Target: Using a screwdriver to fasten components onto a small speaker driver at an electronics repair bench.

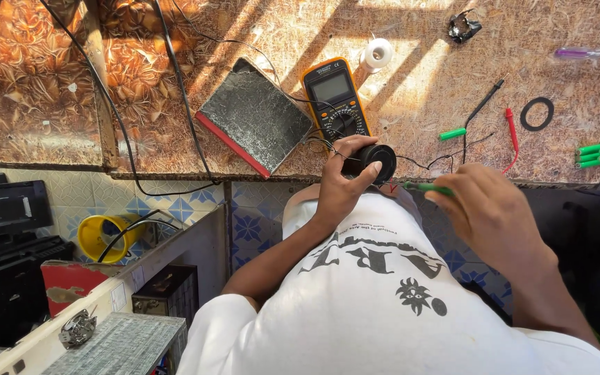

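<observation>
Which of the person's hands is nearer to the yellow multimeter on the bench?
Left. The left hand grips a round black part just below the yellow multimeter. The right hand, holding a green-handled tool, sits farther off to the right.

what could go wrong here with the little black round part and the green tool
The left hand holds the round black part out past the counter edge; a slip could drop it. Thin wires run from it by the meter and could snag. The green tool in the right hand might slip toward the fingers.
</observation>
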